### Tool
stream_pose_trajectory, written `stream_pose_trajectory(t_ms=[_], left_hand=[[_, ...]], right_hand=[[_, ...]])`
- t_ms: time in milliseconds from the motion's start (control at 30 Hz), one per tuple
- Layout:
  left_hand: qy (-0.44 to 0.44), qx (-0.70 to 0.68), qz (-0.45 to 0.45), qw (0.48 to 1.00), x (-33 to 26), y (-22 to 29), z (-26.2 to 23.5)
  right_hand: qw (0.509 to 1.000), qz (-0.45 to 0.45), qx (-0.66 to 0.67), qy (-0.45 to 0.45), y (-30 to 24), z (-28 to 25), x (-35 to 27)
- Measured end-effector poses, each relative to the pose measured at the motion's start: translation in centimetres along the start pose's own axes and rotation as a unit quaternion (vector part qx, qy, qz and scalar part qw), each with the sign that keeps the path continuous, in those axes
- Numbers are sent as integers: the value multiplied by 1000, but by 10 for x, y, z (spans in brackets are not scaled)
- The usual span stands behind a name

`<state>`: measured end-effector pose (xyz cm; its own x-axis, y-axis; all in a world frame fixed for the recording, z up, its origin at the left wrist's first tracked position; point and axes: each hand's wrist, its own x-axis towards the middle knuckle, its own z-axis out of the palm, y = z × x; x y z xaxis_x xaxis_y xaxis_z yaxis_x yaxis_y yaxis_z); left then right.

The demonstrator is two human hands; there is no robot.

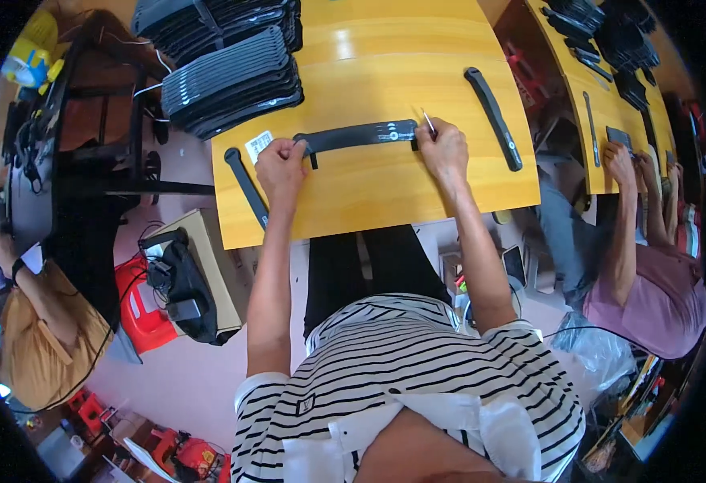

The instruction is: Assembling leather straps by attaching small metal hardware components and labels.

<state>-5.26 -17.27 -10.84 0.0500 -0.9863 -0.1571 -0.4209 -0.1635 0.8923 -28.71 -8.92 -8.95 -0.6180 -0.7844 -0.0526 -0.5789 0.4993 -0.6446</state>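
1. Head view: a black strap stretches crosswise between both hands, over the tabletop.
2. The left hand pinches its left end.
3. The right hand, fingers closed on a thin tool, meets its right end.
4. Similar straps lie either side; stacked black straps sit far left.
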Motion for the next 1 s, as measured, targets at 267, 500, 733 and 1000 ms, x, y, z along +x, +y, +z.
stream_pose_trajectory(t_ms=[267,500,733,1000], left_hand=[[10,24,7,1000,1,3,-2],[9,45,8,999,-2,9,-1],[19,48,7,999,-3,10,1],[51,100,79,990,4,-3,3]], right_hand=[[1000,-6,-11,0,-2,2,3],[1000,-5,-17,1,-3,0,1],[998,-26,-53,14,-10,-1,-3],[998,-34,-46,30,-9,0,-1]])
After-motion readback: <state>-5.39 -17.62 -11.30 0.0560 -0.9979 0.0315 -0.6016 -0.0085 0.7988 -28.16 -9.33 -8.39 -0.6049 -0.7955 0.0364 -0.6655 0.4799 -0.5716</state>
